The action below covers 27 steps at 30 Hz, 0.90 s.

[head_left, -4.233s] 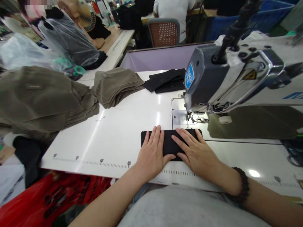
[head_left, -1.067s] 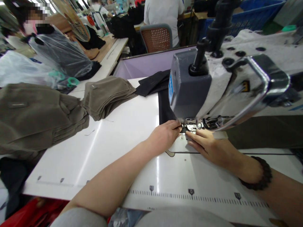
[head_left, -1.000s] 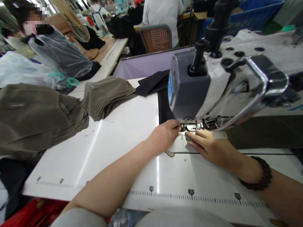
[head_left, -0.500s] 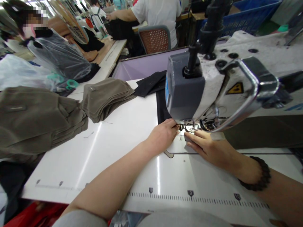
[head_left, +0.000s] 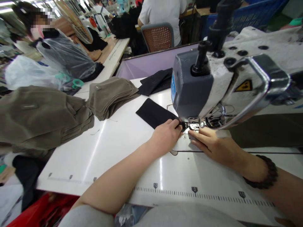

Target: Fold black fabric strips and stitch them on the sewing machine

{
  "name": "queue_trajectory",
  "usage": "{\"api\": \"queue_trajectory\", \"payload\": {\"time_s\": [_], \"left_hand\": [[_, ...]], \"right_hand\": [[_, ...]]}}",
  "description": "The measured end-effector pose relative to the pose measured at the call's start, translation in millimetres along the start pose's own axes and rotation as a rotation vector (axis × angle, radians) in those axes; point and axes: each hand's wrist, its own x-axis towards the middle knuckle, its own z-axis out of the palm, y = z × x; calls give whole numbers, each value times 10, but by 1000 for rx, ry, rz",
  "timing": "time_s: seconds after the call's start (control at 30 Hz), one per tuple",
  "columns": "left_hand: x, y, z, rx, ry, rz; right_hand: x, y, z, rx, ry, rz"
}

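A flat black fabric piece lies slanted on the white table, one end at the needle area of the sewing machine. My left hand has its fingers bent over the near edge of that end, closed on the cloth. To the right of the presser foot, my right hand rests on the machine bed with its fingers stretched out. A light-coloured wrap covers part of one of its fingers. The fabric under the foot is mostly hidden by the hands and machine head.
Olive-brown fabric pieces lie in a large stack and a smaller stack on the left. Black pieces lie behind the machine head. A ruler scale runs along the table's front. Co-workers sit beyond, near a chair.
The black fabric piece has swung round from pointing away behind the machine head to slanting out leftward. My left hand has turned with it; my right hand stays beside the foot. The view shifted slightly.
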Motion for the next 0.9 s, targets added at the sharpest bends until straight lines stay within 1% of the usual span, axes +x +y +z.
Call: {"api": "queue_trajectory", "payload": {"time_s": [0.1, 0.27, 0.37, 0.47, 0.6, 0.7, 0.8, 0.9], "left_hand": [[-47, 24, -32, -6, -49, 17], [-82, 3, -70, -32, -46, 197], [-93, -10, -98, -60, -92, 244], [-104, -20, -114, -60, -117, 265], [-122, -33, -95, -80, -78, 264], [-137, -9, -68, -85, -61, 243], [-148, 39, -54, -71, -85, 225], [-155, 76, -62, -82, -109, 238]], "right_hand": [[-2, 12, 6, -11, 1, -5], [-18, 40, 35, 2, -1, -18], [-26, 56, 52, 22, -11, -15], [-29, 65, 58, 27, -16, -18], [-32, 64, 53, 38, 8, -15], [-35, 61, 50, 26, -9, -51], [-40, 65, 55, 3, -35, -84], [-43, 75, 61, 5, -40, -83]]}}
